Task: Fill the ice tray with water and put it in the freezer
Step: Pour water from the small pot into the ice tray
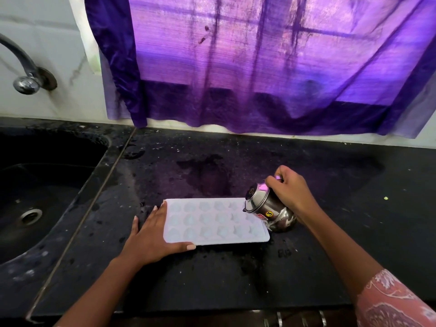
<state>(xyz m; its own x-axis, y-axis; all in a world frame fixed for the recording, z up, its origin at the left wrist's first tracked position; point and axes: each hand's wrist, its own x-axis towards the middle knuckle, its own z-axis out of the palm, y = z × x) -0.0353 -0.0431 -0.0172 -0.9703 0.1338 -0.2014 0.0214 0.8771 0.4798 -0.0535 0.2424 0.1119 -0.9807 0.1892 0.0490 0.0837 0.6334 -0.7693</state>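
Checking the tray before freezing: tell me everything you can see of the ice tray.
The ice tray is a pale, whitish rectangle with rounded corners, plastic or silicone by its look, with three rows of shaped pockets. It lies flat on the black counter, right of the sink. The left hand rests flat against its left end, thumb along the near edge. A steel cup, held by the right hand, tilts over its right end. Water in the pockets cannot be made out.

Purple curtain behind counter; tap, sink at L.
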